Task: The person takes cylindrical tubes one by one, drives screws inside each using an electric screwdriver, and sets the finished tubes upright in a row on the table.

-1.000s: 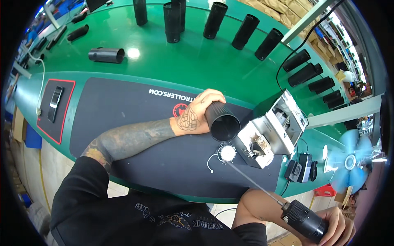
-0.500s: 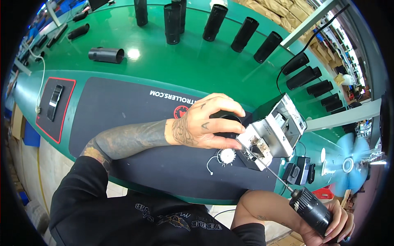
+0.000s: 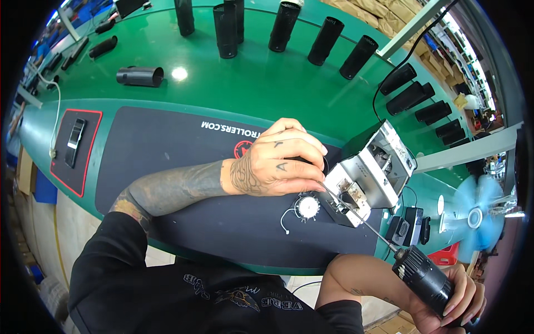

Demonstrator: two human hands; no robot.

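My right hand (image 3: 464,300) is wrapped round the body of a black electric screwdriver (image 3: 420,273) at the lower right. Its long thin bit slants up and left, passing in front of a metal screw feeder (image 3: 361,167), and its tip ends by my left fingertips. My left hand (image 3: 281,161) is curled palm down over a dark tube-like part that is mostly hidden under the fingers. The left thumb lies close to the bit's tip. Just below that hand, a small round white motor-like part (image 3: 307,207) with a short white lead rests on the dark mat (image 3: 222,217).
Several black tubes (image 3: 281,28) stand along the far side of the green table (image 3: 250,83); one tube (image 3: 140,76) lies at the left. A dark handheld device (image 3: 75,142) sits on a red-edged mat. At right are a blue fan (image 3: 474,217), a metal post and a hanging cable.
My left fingers have drawn in closer over the dark part, covering its round opening. The screwdriver keeps nearly the same place and slant. The whole view has shifted slightly.
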